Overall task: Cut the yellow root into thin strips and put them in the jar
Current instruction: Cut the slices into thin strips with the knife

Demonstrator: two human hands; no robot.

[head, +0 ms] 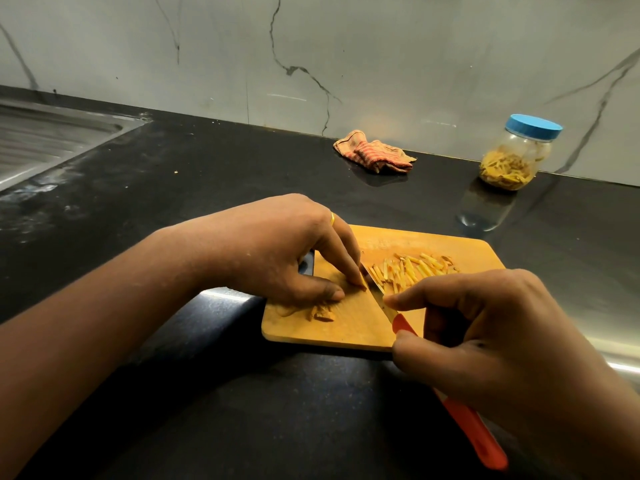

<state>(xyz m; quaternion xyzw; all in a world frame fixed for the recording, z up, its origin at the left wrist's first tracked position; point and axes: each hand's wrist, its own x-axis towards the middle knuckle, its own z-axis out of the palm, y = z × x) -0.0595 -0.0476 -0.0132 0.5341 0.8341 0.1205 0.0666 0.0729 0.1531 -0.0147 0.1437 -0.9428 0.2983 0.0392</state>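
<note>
A wooden cutting board point(349, 323) lies on the black counter. My left hand point(277, 251) pins a small piece of yellow root point(361, 282) to the board with its fingertips. My right hand point(491, 334) grips a knife with an orange-red handle point(471, 431); its blade point(377, 292) rests on the board right beside the left fingertips. A spread of thin yellow strips point(415, 268) lies on the board beyond the blade. A few brownish scraps point(322, 315) sit near my left thumb. The jar point(512, 154), with a blue lid on, stands at the back right holding yellow strips.
A crumpled striped cloth point(375, 152) lies by the marble back wall. A steel sink drainboard point(45, 140) takes up the far left. The counter's front edge shows a bright metal strip point(620, 365) at the right.
</note>
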